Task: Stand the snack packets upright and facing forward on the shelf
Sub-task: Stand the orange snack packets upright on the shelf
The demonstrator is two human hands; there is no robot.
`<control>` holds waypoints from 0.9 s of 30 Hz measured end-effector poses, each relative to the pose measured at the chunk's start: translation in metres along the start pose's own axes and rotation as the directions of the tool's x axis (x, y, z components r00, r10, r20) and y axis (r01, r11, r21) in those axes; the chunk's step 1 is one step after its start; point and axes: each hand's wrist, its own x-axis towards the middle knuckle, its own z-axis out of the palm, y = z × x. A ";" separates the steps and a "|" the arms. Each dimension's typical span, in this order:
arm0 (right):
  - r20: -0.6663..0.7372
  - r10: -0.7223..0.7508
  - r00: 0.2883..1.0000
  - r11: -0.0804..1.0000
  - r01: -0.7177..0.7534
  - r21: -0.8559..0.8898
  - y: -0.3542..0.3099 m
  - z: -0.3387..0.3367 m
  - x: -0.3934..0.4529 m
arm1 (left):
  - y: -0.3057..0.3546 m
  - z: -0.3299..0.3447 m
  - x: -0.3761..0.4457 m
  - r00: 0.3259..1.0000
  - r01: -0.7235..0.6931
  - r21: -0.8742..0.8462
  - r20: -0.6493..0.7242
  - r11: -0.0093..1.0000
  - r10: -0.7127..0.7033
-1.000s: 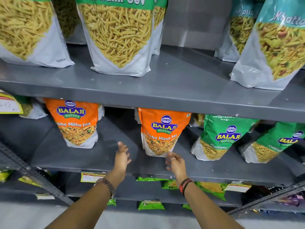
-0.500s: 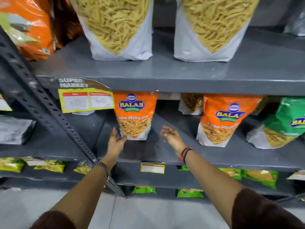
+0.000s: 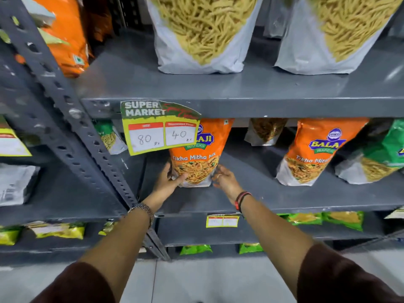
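While both hands cup its lower corners, the left hand [image 3: 169, 180] and right hand [image 3: 223, 178] should turn the orange packet [image 3: 196, 158] square to the front edge of the shelf [image 3: 284, 200], base flat. Half a second ago, they were only reaching, open.

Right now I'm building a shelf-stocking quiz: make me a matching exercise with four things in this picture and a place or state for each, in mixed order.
Things:
1. left orange Tikha Mitha packet
2. price tag
3. green Balaji packet
4. large yellow sev pouch

Places or states:
A. hangs from the upper shelf's front edge
B. stands on the upper shelf
C. between the left hand and right hand
D. far right of the middle shelf, leaning

Pairs: 1-C, 2-A, 3-D, 4-B
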 end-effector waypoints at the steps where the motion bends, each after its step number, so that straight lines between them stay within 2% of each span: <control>1: 0.005 -0.005 1.000 1.000 0.005 0.003 0.002 0.000 -0.002 | 0.000 0.000 -0.002 1.000 0.000 -0.004 0.009 1.000 0.000; 10: 0.026 -0.075 0.997 0.997 0.076 -0.031 0.006 -0.001 -0.019 | -0.003 -0.002 -0.016 1.000 0.023 0.009 0.009 1.000 -0.023; 12: 0.013 -0.083 0.996 0.996 0.083 -0.021 0.010 -0.004 -0.019 | -0.007 0.006 -0.023 0.996 0.064 0.013 -0.063 0.998 -0.063; 15: -0.092 -0.063 0.994 0.997 0.067 0.043 0.020 -0.019 -0.018 | -0.012 0.027 -0.039 0.951 0.101 0.021 -0.294 0.995 -0.090; 18: -0.233 -0.090 0.968 0.992 0.109 0.068 0.039 -0.056 -0.022 | -0.017 0.056 -0.053 0.912 0.050 -0.064 -0.403 0.997 -0.071; 21: -0.380 -0.153 0.912 0.986 0.168 0.006 0.063 -0.110 -0.027 | -0.013 0.101 -0.063 0.907 0.063 -0.184 -0.400 0.981 -0.134; 24: -0.483 -0.196 0.853 0.978 0.207 -0.030 0.079 -0.161 -0.030 | -0.009 0.145 -0.063 0.941 0.070 -0.160 -0.316 0.985 -0.119; 27: -0.525 -0.218 0.823 0.973 0.223 -0.054 0.078 -0.221 -0.030 | 0.003 0.197 -0.054 0.943 0.103 -0.183 -0.294 0.978 -0.155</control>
